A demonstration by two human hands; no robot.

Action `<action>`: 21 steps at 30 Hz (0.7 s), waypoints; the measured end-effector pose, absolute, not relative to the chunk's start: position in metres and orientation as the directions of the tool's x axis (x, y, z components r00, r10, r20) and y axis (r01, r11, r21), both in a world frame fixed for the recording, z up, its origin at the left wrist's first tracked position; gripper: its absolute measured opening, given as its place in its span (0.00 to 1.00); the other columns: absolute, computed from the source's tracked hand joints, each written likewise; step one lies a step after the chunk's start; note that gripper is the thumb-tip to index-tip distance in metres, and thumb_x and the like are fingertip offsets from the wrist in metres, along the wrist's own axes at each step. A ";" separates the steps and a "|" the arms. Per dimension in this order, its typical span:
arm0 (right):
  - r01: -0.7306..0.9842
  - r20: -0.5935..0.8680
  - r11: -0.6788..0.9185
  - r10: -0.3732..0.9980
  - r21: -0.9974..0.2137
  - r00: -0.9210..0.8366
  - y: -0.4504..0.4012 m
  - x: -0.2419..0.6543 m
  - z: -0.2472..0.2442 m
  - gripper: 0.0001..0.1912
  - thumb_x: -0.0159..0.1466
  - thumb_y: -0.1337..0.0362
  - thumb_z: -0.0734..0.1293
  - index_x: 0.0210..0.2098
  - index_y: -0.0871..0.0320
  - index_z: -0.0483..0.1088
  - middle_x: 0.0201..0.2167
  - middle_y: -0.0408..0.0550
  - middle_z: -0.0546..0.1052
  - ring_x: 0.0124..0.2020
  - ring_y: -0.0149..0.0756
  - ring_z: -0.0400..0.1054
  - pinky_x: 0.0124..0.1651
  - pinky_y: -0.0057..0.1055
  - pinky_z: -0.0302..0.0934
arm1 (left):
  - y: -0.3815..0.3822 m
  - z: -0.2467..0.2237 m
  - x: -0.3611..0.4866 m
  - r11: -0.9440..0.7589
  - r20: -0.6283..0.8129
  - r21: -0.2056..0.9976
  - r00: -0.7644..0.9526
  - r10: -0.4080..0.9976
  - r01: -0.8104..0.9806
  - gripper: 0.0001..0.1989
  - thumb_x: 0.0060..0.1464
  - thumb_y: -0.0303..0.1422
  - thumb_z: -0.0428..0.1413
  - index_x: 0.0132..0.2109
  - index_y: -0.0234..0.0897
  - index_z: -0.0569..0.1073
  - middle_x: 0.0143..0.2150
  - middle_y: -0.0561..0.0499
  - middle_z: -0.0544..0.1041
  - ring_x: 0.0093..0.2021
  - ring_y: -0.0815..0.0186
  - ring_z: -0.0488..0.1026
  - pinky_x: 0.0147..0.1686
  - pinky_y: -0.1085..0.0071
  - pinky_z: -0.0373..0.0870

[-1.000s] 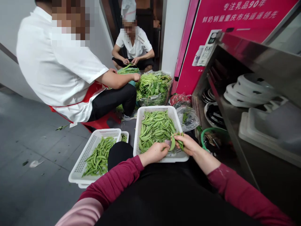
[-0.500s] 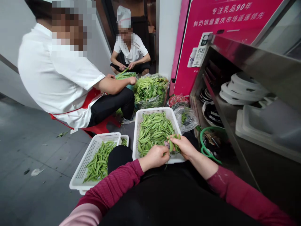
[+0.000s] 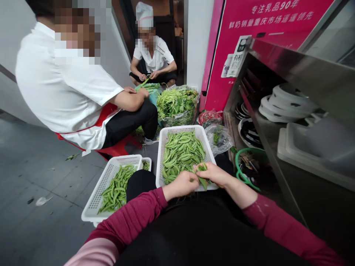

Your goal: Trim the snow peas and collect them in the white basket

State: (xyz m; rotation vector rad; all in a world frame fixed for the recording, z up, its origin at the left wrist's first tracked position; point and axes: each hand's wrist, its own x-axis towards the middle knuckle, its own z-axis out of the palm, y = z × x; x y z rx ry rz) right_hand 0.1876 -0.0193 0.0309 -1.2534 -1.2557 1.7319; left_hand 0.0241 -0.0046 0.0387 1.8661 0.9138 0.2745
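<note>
A white basket (image 3: 160,159) full of green pea pods (image 3: 183,149) rests at my lap. Over its near right corner, my right hand (image 3: 209,173) is closed around several pea pods (image 3: 203,181). Just left of it is my left hand (image 3: 186,183), its fingers pinched together close to those pods; whatever lies between its fingertips is too small to make out. To the left, beside my knee, a second white basket (image 3: 93,205) holds more pea pods (image 3: 118,190).
A person in white (image 3: 63,81) sits on a red stool at the left. Another person (image 3: 153,55) squats behind a bag of leafy greens (image 3: 177,103). At the right are a green basket (image 3: 239,173) and a metal shelf (image 3: 266,136) with white dishes.
My right hand has turned and shifted slightly left, and its pods now point down. My left hand has stayed pinched close to it. The seated person's far hand has moved left.
</note>
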 end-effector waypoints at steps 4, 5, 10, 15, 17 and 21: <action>-0.118 -0.359 -0.429 0.853 -0.896 -0.378 -0.022 0.199 0.032 0.07 0.48 0.67 0.67 0.27 0.64 0.69 0.19 0.42 0.71 0.20 0.24 0.63 0.23 0.20 0.56 | 0.023 0.037 0.005 -0.205 -0.063 0.779 0.399 0.915 0.593 0.10 0.43 0.28 0.45 0.23 0.31 0.70 0.20 0.55 0.67 0.24 0.72 0.62 0.27 0.78 0.59; -0.154 -0.373 -0.459 0.842 -0.875 -0.389 -0.023 0.202 0.031 0.07 0.48 0.67 0.68 0.27 0.64 0.69 0.20 0.42 0.72 0.20 0.24 0.63 0.23 0.20 0.56 | 0.027 0.037 0.001 -0.232 -0.027 0.748 0.377 0.926 0.622 0.10 0.43 0.28 0.45 0.24 0.32 0.70 0.21 0.54 0.68 0.25 0.71 0.64 0.29 0.77 0.60; -0.248 -0.434 -0.556 0.802 -0.793 -0.410 -0.029 0.205 0.026 0.09 0.49 0.66 0.68 0.30 0.63 0.68 0.19 0.41 0.71 0.17 0.23 0.62 0.19 0.20 0.54 | 0.015 0.038 0.006 -0.501 0.124 0.549 0.528 0.840 0.669 0.13 0.49 0.27 0.45 0.39 0.34 0.72 0.36 0.48 0.74 0.35 0.67 0.70 0.39 0.74 0.64; -0.259 -0.439 -0.577 0.785 -0.774 -0.436 -0.029 0.204 0.020 0.07 0.48 0.67 0.68 0.27 0.63 0.68 0.17 0.41 0.70 0.15 0.24 0.61 0.18 0.21 0.54 | -0.006 0.047 0.019 -0.778 0.092 0.328 0.801 0.591 0.536 0.21 0.53 0.30 0.43 0.55 0.36 0.60 0.41 0.46 0.72 0.37 0.65 0.71 0.37 0.71 0.67; -0.263 -0.434 -0.571 0.790 -0.777 -0.432 -0.029 0.204 0.018 0.06 0.48 0.67 0.68 0.25 0.63 0.67 0.16 0.41 0.70 0.15 0.24 0.61 0.17 0.21 0.54 | -0.007 0.050 0.020 -0.825 0.063 0.262 0.844 0.532 0.501 0.21 0.54 0.32 0.42 0.55 0.35 0.58 0.41 0.45 0.72 0.36 0.65 0.71 0.35 0.71 0.68; -0.270 -0.447 -0.586 0.783 -0.764 -0.433 -0.030 0.202 0.019 0.07 0.48 0.67 0.68 0.25 0.63 0.67 0.16 0.41 0.70 0.15 0.25 0.62 0.17 0.21 0.55 | -0.002 0.052 0.018 -0.829 0.027 0.234 0.849 0.528 0.508 0.15 0.57 0.35 0.39 0.47 0.36 0.64 0.37 0.47 0.72 0.33 0.66 0.71 0.33 0.72 0.67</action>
